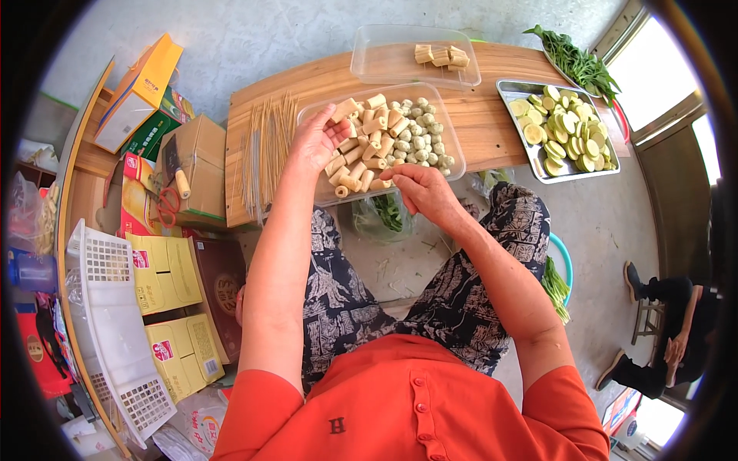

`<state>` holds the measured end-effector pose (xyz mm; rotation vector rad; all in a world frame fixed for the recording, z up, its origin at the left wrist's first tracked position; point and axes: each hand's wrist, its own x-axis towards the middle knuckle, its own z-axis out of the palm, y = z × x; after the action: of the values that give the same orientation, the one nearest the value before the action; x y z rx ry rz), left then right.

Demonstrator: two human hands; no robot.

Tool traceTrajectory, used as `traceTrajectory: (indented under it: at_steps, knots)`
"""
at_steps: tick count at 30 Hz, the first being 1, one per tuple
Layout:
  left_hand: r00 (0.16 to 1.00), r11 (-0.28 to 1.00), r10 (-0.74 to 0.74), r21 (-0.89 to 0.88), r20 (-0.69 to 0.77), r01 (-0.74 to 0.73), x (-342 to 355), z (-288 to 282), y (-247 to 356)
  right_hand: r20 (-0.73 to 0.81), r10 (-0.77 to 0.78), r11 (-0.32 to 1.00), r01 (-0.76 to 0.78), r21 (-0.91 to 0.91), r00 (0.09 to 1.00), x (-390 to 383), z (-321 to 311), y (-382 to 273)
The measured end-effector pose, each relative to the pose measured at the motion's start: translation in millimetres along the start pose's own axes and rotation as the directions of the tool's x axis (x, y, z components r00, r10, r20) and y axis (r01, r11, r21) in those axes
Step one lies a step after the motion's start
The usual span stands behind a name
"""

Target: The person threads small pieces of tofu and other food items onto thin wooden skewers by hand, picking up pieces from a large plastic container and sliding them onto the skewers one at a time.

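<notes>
The left hand [314, 142] had its grip closed round a pale tan roll [344, 110], a smooth stubby cylinder, above the left part of a clear plastic tray [457, 140]. The right hand [425, 192] was at the tray's near edge with its fingers bent together; whether that grip held anything could not be told.

In the tray, dry-looking hollow rolls [374, 127], blunt at the ends, lay heaped on the left. Mottled green-grey balls [421, 127], rough and rounded, filled the right. To the left, thin straight wooden sticks [265, 150] were spread on the desk [492, 115], whose surface showed wood grain.

A second clear container [384, 61] stood behind, with a small cluster of tan segments [440, 58]. At the right sat a shiny metal tray [582, 176] of flat, round slices [570, 131] with green rind; leafy greens [573, 61] lay beyond it.

By count: two clear plastic vessels, one metal tray, one pair of red-handled scissors [168, 207] at the left, roughly thirty rolls and about as many balls, both overlapping; the sticks and slices were too crowded to count.
</notes>
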<state>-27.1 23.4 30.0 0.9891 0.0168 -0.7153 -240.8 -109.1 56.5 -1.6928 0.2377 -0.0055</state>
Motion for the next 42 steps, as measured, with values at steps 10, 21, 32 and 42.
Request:
traceTrajectory:
  at_steps: [10,21,32,42]
  knots:
    - [1.0,0.999,0.02,-0.029,-0.005,-0.02,0.9,0.7,0.2,-0.009,-0.008,1.0,0.008,-0.025,1.0,2.0,-0.9,2.5]
    - [0.995,0.997,-0.05,0.063,0.086,0.045,-5.8,5.9,-4.7,-0.034,-0.005,0.999,0.004,-0.033,0.999,4.0,1.1,3.3]
    - [0.953,0.967,-0.213,0.189,0.216,0.173,-6.8,26.9,-20.6,-0.184,-0.028,0.998,0.037,0.045,0.982,22.8,-4.8,12.8]
    - [0.927,0.051,0.212,0.943,0.311,-0.328,36.4,-4.0,-63.7,-0.217,-0.023,0.984,0.06,0.169,0.976,10.3,-18.2,0.3]
